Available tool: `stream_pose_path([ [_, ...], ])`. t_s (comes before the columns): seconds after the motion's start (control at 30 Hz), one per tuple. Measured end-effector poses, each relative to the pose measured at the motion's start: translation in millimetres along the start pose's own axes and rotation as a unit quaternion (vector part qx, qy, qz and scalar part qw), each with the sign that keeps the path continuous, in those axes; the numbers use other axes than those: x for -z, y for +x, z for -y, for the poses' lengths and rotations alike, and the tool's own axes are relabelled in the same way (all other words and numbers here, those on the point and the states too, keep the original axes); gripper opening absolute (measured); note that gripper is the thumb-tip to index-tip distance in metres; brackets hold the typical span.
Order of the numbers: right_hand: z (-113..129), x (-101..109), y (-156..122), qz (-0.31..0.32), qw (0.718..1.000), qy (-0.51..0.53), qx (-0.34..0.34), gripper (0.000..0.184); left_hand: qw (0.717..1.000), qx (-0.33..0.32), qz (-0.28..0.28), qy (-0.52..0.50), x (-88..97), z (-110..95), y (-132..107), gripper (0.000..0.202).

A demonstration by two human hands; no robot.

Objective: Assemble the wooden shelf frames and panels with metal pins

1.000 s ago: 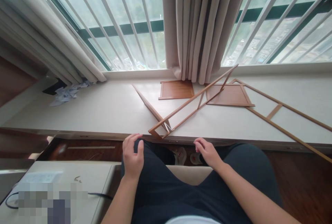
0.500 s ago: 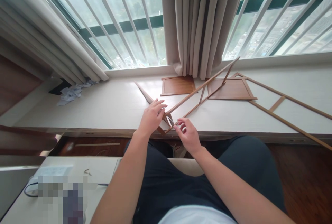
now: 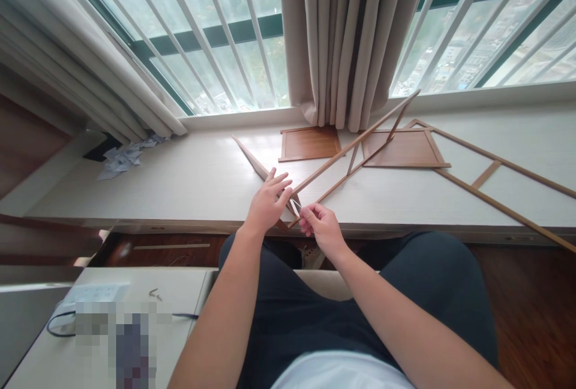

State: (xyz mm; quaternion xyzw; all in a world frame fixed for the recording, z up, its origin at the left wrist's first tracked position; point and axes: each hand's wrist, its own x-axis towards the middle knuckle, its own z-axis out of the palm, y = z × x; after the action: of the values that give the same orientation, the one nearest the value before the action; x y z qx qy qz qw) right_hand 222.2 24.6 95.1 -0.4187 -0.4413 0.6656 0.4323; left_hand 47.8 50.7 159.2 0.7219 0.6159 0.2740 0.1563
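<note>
My left hand (image 3: 268, 200) rests with its fingers spread against the near corner of a wooden frame (image 3: 348, 147), where a thin wooden panel (image 3: 249, 159) meets it at an angle. The frame is two long slats joined by a short crossbar and leans up toward the curtain. Beside that corner my right hand (image 3: 321, 225) is closed, its thumb and fingers pinched on a thin silvery rod (image 3: 296, 203). The rod points left at the joint. Its far end, and whatever it touches, is too small to make out.
Two flat wooden panels, one brown (image 3: 310, 143) and one paler (image 3: 402, 149), lie by the curtain (image 3: 335, 41). Another wooden frame (image 3: 508, 215) reaches past the sill's (image 3: 180, 197) right edge. Crumpled paper (image 3: 120, 159) lies left. Small fasteners (image 3: 155, 294) sit on a white table (image 3: 180, 284).
My right hand's fingers have closed from a loose curl into a pinch on the silvery rod. My left hand stays at the corner, and the view has shifted slightly.
</note>
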Motion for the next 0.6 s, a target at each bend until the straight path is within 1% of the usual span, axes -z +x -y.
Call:
stream_pose_path([
  [0.07,1.3,-0.1,-1.6,-0.015,0.999,-0.026,0.018,0.047,1.000,0.003,-0.002,0.000,0.0,-0.8,-0.9,0.035],
  [0.13,1.9,2.0,-2.6,-0.024,0.996,-0.074,0.044,0.045,1.000,0.005,-0.002,-0.001,-0.2,-1.0,-1.2,0.034],
  [0.27,2.9,8.1,-3.8,-0.031,0.979,-0.177,0.097,0.045,1.000,0.003,-0.006,-0.001,-0.9,-1.1,-1.1,0.034],
  [0.33,4.2,9.9,-4.4,-0.031,0.970,-0.211,0.117,0.045,1.000,0.002,-0.010,0.001,-1.2,-1.9,-1.2,0.035],
  [0.47,4.3,10.3,-4.9,-0.025,0.964,-0.232,0.129,0.048,1.000,0.001,-0.007,0.007,-1.8,-3.3,-1.2,0.036],
  [0.6,-2.1,7.9,-3.8,-0.018,0.971,-0.205,0.118,0.050,1.000,0.001,-0.009,0.007,-3.7,-1.6,-1.1,0.036],
])
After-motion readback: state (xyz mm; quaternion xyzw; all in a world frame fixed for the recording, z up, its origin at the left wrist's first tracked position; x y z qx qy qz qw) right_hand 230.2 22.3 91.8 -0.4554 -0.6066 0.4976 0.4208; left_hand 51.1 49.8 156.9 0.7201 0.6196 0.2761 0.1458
